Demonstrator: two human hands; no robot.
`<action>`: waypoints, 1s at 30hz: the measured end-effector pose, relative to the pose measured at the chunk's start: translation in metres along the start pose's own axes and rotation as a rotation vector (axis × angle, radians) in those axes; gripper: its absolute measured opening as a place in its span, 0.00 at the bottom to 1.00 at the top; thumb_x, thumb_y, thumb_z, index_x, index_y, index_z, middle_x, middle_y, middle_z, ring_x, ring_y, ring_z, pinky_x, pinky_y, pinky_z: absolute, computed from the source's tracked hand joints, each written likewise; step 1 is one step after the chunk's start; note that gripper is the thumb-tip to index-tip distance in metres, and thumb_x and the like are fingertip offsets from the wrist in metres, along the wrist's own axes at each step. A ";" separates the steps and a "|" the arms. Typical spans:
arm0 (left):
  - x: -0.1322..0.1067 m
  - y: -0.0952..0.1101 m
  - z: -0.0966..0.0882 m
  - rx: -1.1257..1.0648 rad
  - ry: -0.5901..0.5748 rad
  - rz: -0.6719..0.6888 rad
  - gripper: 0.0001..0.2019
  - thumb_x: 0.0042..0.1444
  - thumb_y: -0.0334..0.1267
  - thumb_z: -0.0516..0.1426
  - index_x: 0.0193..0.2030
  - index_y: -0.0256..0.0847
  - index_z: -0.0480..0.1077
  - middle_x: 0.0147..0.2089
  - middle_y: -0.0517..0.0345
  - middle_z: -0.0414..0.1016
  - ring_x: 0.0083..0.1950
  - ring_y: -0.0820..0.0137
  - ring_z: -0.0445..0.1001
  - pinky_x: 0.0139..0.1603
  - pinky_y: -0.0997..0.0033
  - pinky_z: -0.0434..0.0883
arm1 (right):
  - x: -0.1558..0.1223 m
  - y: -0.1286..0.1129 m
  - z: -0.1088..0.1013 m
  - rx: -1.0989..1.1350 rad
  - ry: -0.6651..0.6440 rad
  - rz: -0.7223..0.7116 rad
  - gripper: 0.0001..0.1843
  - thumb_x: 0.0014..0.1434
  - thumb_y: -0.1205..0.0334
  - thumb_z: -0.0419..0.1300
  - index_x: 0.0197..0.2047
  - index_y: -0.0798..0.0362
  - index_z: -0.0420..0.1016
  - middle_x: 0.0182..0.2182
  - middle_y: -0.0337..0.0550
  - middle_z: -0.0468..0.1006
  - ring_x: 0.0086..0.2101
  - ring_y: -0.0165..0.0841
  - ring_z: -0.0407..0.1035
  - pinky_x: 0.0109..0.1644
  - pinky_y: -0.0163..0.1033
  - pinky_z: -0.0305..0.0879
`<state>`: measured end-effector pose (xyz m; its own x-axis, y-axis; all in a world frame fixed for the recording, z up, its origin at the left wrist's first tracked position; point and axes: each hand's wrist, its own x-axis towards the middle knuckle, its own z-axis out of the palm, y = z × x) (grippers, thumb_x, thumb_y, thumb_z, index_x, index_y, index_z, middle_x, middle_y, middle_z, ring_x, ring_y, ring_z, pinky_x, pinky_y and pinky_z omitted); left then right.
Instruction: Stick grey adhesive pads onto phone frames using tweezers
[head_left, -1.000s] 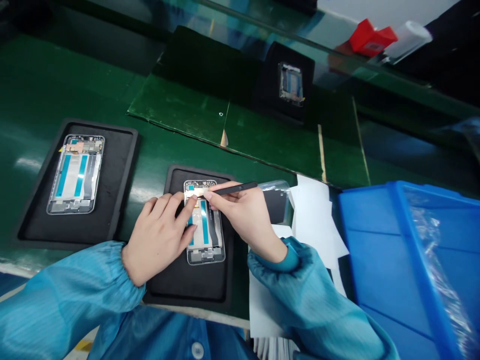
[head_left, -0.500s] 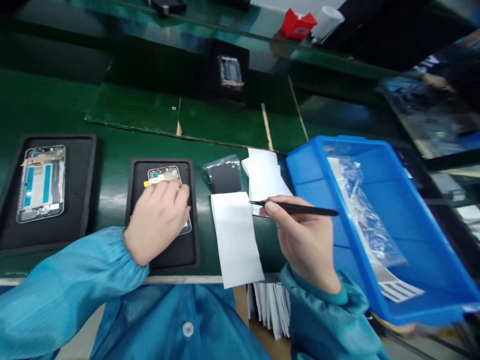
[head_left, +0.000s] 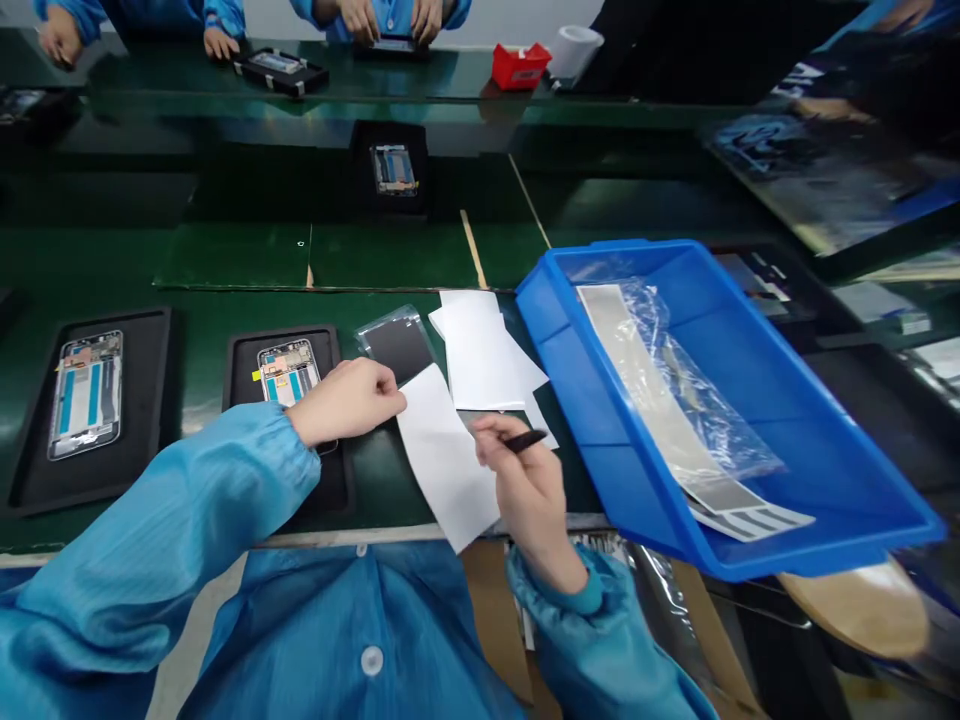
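My left hand (head_left: 346, 398) lies curled over the lower part of a phone frame (head_left: 286, 372) in a black tray (head_left: 246, 352), its fingertips at the edge of a white paper sheet (head_left: 444, 460). My right hand (head_left: 523, 478) is closed on black tweezers (head_left: 525, 438), whose tip sits over that sheet near the table's front edge. More white sheets (head_left: 480, 348) and a clear bag with a dark part (head_left: 396, 342) lie just behind.
A blue bin (head_left: 757, 350) holding plastic-wrapped strips stands at the right. A second tray with a phone frame (head_left: 84, 392) is at the left, a third (head_left: 393, 168) farther back. Other people's hands (head_left: 390, 20) work at the far side, near a red box (head_left: 517, 66).
My right hand carried the tweezers from the phone frame over to the white sheets and drew back toward me. My left hand slid right to the sheet's edge. The view tilted up.
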<state>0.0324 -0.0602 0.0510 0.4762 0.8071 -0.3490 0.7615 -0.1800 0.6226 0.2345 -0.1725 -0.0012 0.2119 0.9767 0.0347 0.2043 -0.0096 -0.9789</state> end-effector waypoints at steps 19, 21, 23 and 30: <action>0.014 0.006 0.015 0.200 -0.043 0.142 0.11 0.63 0.42 0.56 0.40 0.39 0.77 0.35 0.57 0.79 0.36 0.69 0.76 0.36 0.72 0.69 | -0.003 0.016 -0.021 0.046 0.033 0.214 0.15 0.62 0.50 0.60 0.39 0.52 0.80 0.33 0.44 0.81 0.32 0.36 0.72 0.37 0.41 0.70; 0.018 0.000 0.029 0.308 0.012 0.140 0.09 0.63 0.38 0.56 0.40 0.38 0.77 0.37 0.54 0.79 0.40 0.65 0.76 0.41 0.68 0.69 | 0.004 0.024 -0.023 -0.031 0.073 0.103 0.16 0.66 0.50 0.55 0.39 0.51 0.80 0.37 0.44 0.80 0.35 0.36 0.72 0.40 0.41 0.69; 0.018 -0.003 0.039 0.379 0.074 0.154 0.10 0.62 0.34 0.56 0.46 0.36 0.76 0.45 0.48 0.77 0.47 0.59 0.74 0.49 0.61 0.68 | 0.016 0.024 -0.026 -0.058 0.025 0.061 0.18 0.67 0.49 0.54 0.39 0.51 0.80 0.35 0.43 0.79 0.34 0.34 0.71 0.38 0.40 0.69; 0.004 -0.006 0.060 0.710 0.184 0.395 0.18 0.68 0.30 0.47 0.61 0.41 0.68 0.57 0.47 0.71 0.54 0.61 0.68 0.48 0.61 0.67 | 0.060 0.015 -0.019 0.061 -0.157 0.052 0.14 0.55 0.49 0.69 0.34 0.52 0.79 0.26 0.39 0.77 0.27 0.32 0.72 0.34 0.39 0.71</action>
<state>0.0556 -0.0895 0.0037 0.7342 0.6778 -0.0390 0.6787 -0.7316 0.0636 0.2688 -0.1183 -0.0099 0.0680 0.9967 -0.0440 0.1380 -0.0530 -0.9890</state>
